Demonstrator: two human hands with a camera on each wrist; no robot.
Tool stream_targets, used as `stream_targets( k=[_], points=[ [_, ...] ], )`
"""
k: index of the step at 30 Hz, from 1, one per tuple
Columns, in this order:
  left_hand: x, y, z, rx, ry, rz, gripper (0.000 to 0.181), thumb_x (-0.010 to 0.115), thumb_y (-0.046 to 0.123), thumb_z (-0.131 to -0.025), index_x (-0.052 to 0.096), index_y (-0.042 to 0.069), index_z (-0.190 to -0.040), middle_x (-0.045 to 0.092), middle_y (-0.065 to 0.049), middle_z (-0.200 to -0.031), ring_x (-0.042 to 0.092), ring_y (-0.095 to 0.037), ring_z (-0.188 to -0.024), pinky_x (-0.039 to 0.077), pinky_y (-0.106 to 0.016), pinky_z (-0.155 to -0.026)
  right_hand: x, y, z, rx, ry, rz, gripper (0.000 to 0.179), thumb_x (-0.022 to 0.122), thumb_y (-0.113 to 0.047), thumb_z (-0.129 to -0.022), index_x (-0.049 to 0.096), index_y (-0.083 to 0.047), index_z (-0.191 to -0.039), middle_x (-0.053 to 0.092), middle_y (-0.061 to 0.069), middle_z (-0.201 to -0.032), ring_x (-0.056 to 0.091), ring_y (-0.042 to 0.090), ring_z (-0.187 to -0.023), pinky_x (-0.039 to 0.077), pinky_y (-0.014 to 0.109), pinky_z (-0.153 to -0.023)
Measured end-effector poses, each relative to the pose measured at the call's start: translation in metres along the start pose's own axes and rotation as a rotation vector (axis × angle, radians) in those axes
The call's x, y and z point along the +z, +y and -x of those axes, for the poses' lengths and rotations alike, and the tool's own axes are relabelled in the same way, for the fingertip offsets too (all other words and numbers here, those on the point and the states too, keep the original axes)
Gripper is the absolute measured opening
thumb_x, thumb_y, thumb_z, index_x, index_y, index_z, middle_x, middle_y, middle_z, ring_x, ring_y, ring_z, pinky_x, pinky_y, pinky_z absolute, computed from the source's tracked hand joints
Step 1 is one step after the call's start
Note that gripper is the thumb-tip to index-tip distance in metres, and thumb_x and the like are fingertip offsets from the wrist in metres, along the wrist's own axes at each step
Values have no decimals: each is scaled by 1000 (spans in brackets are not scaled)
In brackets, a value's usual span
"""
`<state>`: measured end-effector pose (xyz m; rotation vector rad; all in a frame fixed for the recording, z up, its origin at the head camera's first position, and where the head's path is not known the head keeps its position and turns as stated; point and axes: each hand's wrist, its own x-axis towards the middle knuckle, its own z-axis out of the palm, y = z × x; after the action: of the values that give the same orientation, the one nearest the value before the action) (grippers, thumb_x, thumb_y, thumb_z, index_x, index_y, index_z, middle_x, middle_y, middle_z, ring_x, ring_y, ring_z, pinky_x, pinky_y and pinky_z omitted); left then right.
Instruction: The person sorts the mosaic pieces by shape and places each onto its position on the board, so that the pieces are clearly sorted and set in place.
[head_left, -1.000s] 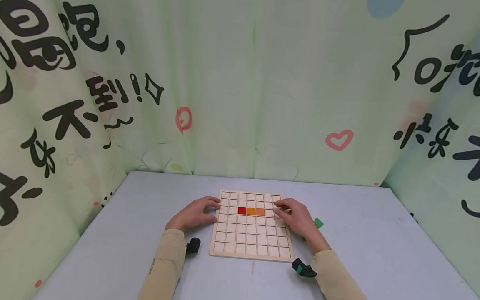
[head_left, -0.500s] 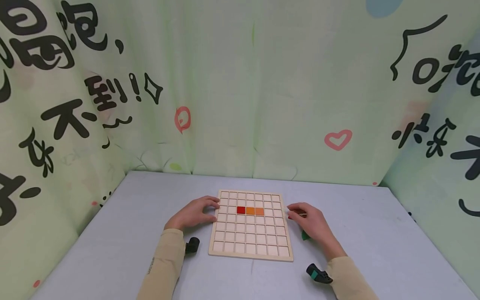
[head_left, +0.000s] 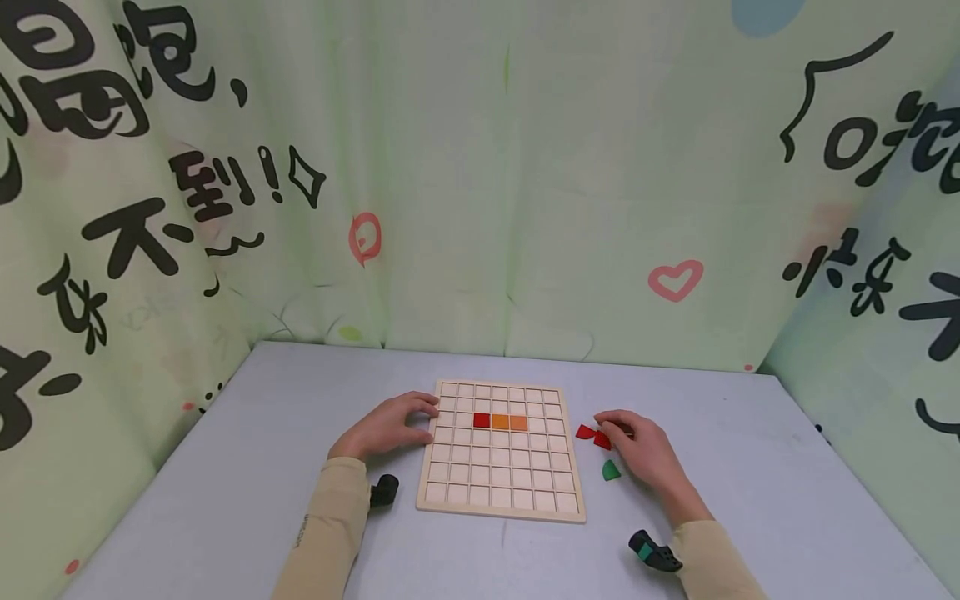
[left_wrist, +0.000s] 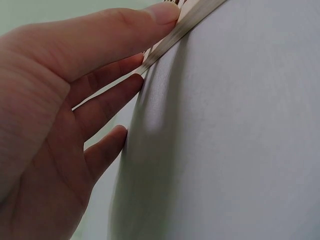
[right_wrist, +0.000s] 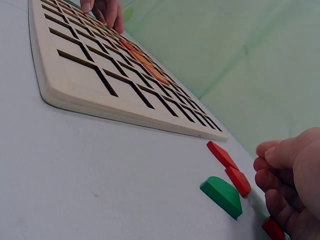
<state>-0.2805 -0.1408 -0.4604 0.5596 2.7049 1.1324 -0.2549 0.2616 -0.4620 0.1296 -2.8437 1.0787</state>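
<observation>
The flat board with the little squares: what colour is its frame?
The frame is a pale wood beige, seen best in the right wrist view.

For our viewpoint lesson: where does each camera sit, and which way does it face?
Head: on head, facing forward-down at board; left hand, right hand, sleeves show.
Left wrist: on wrist, facing table, board's edge; left hand shows.
Right wrist: on wrist, facing board, green piece; both hands show.
Head and right wrist share green piece.

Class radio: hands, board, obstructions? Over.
Left hand at left edge of wooden grid board. Right hand by red blocks, grip unclear. Red square, two orange squares placed. No obstruction evident.
</observation>
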Motion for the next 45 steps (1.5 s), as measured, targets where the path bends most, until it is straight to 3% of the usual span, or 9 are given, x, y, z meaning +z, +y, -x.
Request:
stream_targets(
  k=[11,16,21,31,40,45],
  points=[
    [-1,2,2,8,-6,-1,33,77,11,-84,68,6,-116,53,-6,-139,41,-29,-136,35,-43,-113,-10,14,0,43,25,20,31,54,-17,-100,62,-4,-127,59,20,-127,53,36,-115,48,52,-97],
    [-1,2,3,13,0,-1,33,77,11,-83,68,6,-115,53,-6,-139,42,-30,-135,35,-44,-112,-14,17,0,54,28,10,31,53,-19,-100,62,-6,-127,60,18,-127,56,31,-107,55,40,-86],
    [-1,2,2,8,0,4,33,77,12,-83,68,7,-115,53,-6,-139,42,-29,-135,35,-44,-112,-19,20,3,79,30,8,33,57,-23,-99,62,-7,-128,60,17,-125,56,29,-105,54,27,-76],
    [0,1,3,2,-1,8,33,77,12,-83,68,7,-114,53,-5,-139,42,-29,-136,35,-44,-113,-40,33,11,106,-55,47,40,61,-30,-97,61,-5,-128,60,19,-124,54,34,-112,52,48,-90],
    [-1,3,3,-6,6,12,32,77,11,-83,68,7,-114,53,-5,-139,41,-29,-136,34,-44,-113,-65,38,15,108,-145,77,39,63,-31,-95,64,-3,-123,61,21,-121,52,37,-111,50,54,-91],
    [-1,3,3,-13,3,19,33,77,10,-83,68,7,-115,53,-5,-140,41,-28,-136,33,-43,-113,-67,44,15,111,-166,118,38,69,-25,-91,65,-1,-121,64,19,-114,53,34,-104,52,50,-86]
  ],
)
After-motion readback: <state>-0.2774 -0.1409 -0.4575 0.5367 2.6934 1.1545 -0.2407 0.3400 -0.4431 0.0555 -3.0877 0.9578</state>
